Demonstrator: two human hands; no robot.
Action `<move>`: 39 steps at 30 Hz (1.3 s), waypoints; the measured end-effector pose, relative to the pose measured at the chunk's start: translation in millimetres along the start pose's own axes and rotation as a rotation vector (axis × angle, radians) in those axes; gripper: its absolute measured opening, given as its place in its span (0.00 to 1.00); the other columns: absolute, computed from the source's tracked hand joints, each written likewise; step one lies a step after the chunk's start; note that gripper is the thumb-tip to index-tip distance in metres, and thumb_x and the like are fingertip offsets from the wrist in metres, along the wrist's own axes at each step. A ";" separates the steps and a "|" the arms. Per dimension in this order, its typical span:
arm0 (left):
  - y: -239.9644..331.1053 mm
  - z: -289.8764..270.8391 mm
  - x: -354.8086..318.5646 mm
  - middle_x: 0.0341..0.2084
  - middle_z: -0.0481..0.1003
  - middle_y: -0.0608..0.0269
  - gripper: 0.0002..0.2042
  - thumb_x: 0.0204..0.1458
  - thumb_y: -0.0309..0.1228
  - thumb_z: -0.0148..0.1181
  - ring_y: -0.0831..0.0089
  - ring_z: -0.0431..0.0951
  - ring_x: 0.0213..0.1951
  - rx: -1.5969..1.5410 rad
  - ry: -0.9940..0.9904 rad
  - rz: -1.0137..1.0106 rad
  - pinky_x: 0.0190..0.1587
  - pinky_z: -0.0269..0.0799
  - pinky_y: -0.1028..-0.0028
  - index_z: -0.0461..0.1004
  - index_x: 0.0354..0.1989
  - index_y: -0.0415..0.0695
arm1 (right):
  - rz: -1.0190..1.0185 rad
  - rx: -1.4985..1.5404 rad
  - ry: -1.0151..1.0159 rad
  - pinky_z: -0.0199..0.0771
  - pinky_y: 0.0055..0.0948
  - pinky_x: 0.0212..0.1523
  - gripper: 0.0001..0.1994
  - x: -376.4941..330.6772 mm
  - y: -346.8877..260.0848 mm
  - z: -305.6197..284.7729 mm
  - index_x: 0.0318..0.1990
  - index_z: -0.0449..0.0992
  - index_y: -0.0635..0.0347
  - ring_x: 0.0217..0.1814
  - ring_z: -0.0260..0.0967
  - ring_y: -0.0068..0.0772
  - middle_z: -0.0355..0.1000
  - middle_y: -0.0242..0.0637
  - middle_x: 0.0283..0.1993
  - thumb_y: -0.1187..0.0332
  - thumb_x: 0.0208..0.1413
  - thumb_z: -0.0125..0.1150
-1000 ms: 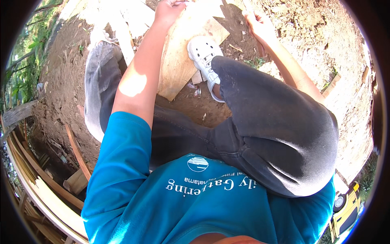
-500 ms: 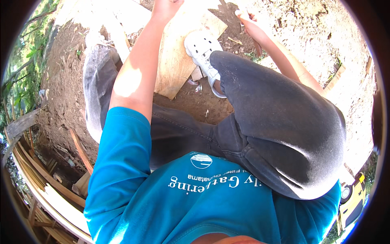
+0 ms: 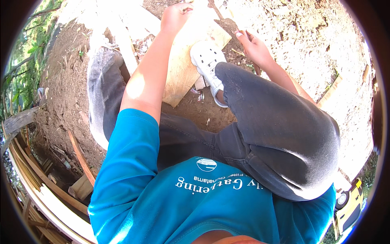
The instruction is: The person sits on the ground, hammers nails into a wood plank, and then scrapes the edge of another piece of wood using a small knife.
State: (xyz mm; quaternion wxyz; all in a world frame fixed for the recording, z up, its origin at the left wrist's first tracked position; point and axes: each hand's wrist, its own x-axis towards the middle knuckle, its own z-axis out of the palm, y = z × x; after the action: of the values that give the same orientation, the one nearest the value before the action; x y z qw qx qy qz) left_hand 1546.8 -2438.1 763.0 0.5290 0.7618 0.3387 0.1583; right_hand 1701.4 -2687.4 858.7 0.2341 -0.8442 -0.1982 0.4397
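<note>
My left hand (image 3: 175, 18) is closed over the far part of a flat wooden board (image 3: 178, 83), its fingertips pinched together. Glare washes out whatever is between them. To the right, beyond my white clog (image 3: 207, 59), my right hand (image 3: 256, 49) is closed, thumb against the curled fingers. A brown stick-like handle (image 3: 256, 69) shows below that hand and seems to be gripped in it. The handle's other end is lost in the bright light. The clog stands at the board's right edge.
My bent legs in dark trousers (image 3: 276, 118) frame the board on bare soil (image 3: 207, 118). Long timber strips (image 3: 53, 203) lie at lower left, with a wooden block (image 3: 82, 187) beside them. Another wood strip (image 3: 331, 91) lies at right. A yellow vehicle (image 3: 350, 207) stands at lower right.
Both hands appear lower in the picture, nearer to me, and the left a little further right. The brown handle has come along with my right hand. The view itself has shifted slightly.
</note>
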 end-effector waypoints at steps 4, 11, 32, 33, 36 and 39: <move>-29.6 7.6 1.5 0.39 0.78 0.64 0.09 0.56 0.29 0.64 0.68 0.75 0.44 0.293 0.058 0.113 0.47 0.73 0.71 0.84 0.44 0.49 | -0.089 0.070 -0.082 0.71 0.24 0.41 0.20 1.0 -3.0 4.8 0.59 0.74 0.60 0.36 0.70 0.17 0.73 0.27 0.40 0.55 0.72 0.50; -34.1 8.4 -3.3 0.44 0.77 0.68 0.09 0.50 0.32 0.69 0.61 0.70 0.55 0.442 0.261 0.310 0.59 0.64 0.61 0.85 0.40 0.55 | -0.241 -0.084 -0.046 0.73 0.32 0.51 0.22 -1.8 -10.1 14.5 0.60 0.74 0.65 0.47 0.77 0.32 0.80 0.47 0.47 0.58 0.68 0.55; -22.8 15.8 1.5 0.33 0.83 0.70 0.09 0.50 0.32 0.66 0.67 0.76 0.47 0.507 0.171 0.375 0.58 0.54 0.58 0.84 0.40 0.55 | -0.321 0.014 -0.001 0.61 0.22 0.33 0.15 -10.3 -6.9 20.5 0.54 0.76 0.59 0.30 0.58 0.14 0.67 0.24 0.30 0.59 0.70 0.53; -23.1 16.3 1.9 0.32 0.83 0.70 0.09 0.50 0.31 0.66 0.68 0.76 0.47 0.501 0.169 0.386 0.58 0.54 0.58 0.84 0.40 0.55 | -0.336 0.054 0.006 0.61 0.21 0.33 0.15 -9.2 -5.9 21.6 0.54 0.76 0.60 0.30 0.58 0.14 0.67 0.24 0.30 0.59 0.70 0.53; -25.8 14.7 0.8 0.34 0.83 0.73 0.06 0.50 0.32 0.69 0.70 0.76 0.46 0.535 0.153 0.318 0.58 0.56 0.58 0.84 0.36 0.57 | -0.319 0.057 0.011 0.61 0.21 0.32 0.16 -13.7 -14.5 15.7 0.54 0.76 0.63 0.29 0.58 0.14 0.67 0.24 0.29 0.60 0.71 0.52; -24.8 12.6 -1.7 0.30 0.82 0.72 0.04 0.51 0.33 0.69 0.70 0.76 0.45 0.509 0.149 0.314 0.58 0.55 0.57 0.83 0.35 0.57 | -0.351 0.040 0.009 0.61 0.23 0.30 0.17 -14.1 -22.9 14.6 0.54 0.76 0.64 0.28 0.58 0.13 0.65 0.25 0.26 0.60 0.71 0.52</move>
State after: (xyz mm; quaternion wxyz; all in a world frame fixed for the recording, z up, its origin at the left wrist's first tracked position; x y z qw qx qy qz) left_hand 1544.5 -2442.8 735.6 0.2643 0.8991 0.2834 0.2035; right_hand 1678.7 -2673.2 873.5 0.3250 -0.7936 -0.3326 0.3923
